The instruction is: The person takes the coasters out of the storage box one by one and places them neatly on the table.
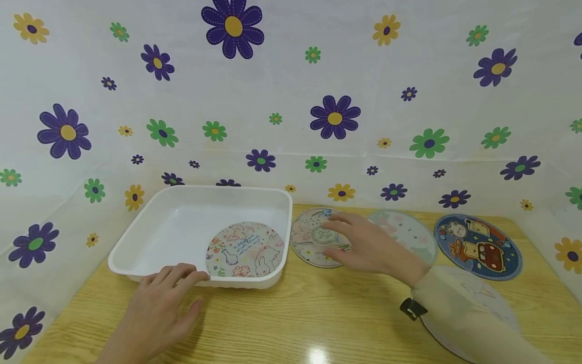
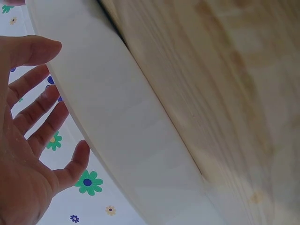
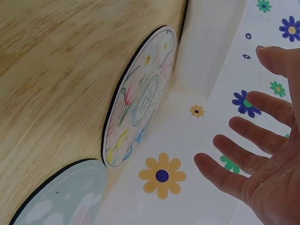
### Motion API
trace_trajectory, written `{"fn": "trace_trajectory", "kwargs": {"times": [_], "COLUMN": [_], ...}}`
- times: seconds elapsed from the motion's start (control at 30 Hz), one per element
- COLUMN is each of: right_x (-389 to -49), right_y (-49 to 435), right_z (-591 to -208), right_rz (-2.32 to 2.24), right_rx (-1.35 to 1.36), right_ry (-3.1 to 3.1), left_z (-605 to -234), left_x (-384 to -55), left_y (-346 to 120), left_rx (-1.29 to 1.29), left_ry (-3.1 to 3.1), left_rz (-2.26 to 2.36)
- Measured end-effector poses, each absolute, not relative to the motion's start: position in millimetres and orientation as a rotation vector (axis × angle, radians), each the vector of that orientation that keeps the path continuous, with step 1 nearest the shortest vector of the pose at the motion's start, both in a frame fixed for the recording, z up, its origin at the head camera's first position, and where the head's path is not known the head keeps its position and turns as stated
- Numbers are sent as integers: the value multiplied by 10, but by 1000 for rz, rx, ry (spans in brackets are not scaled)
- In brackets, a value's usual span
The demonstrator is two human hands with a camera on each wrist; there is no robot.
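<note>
My left hand (image 1: pixel 159 303) lies at the front rim of a white plastic tray (image 1: pixel 154 237), fingertips touching the edge, fingers relaxed. In the left wrist view its fingers (image 2: pixel 40 110) sit along the tray's pale outer wall (image 2: pixel 122 112). Inside the tray, at the right, is a round mat (image 1: pixel 245 250) with a rabbit drawing. My right hand (image 1: pixel 364 242) hovers over a round floral mat (image 1: pixel 306 242), fingers spread and holding nothing. The right wrist view shows a gap between that hand (image 3: pixel 272 154) and the floral mat (image 3: pixel 140 98) on the table.
Right of the floral mat lie a pale green round mat (image 1: pixel 411 232), partly hidden by my hand, and a navy mat (image 1: pixel 477 247) with cartoon figures. A pale mat (image 1: pixel 493 298) is under my right forearm. Behind the wooden table (image 1: pixel 254 323) hangs a flowered cloth (image 1: pixel 273 76).
</note>
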State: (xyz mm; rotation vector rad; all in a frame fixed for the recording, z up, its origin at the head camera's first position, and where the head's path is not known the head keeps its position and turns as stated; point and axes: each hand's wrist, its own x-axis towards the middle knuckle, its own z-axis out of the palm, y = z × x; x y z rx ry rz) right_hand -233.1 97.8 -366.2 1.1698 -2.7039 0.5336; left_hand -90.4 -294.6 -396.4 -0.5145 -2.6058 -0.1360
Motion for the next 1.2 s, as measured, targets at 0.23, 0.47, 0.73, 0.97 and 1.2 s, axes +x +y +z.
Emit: {"fn": "trace_trajectory", "kwargs": {"times": [0.23,0.47,0.73,0.97,1.2], "right_x": [-2353,-2379,-2405,-2423,-2411], "right_y": [877,770,624,451,267], "right_z": [-3645,-3651,-3646,-3667,-3659], "right_rz": [576,598,610,601,585], "right_rx": [1211,1235,1264,1313,1351], "right_ry": [-2685,-2632,-2610,-2590,-2615], "left_z": [-3964,-3975,-3990,-4005,-4013], "left_x": [-897,-907,-918,-911,-905], "left_y": [-2942,-2945,-2954,-2954,-2952], "left_rx": [-504,-508,-529,-511,-502], "left_ry": [-2617,-2611,-2561,-2583,-2588], "left_rz": [-138,-144,-146,-140,-141]}}
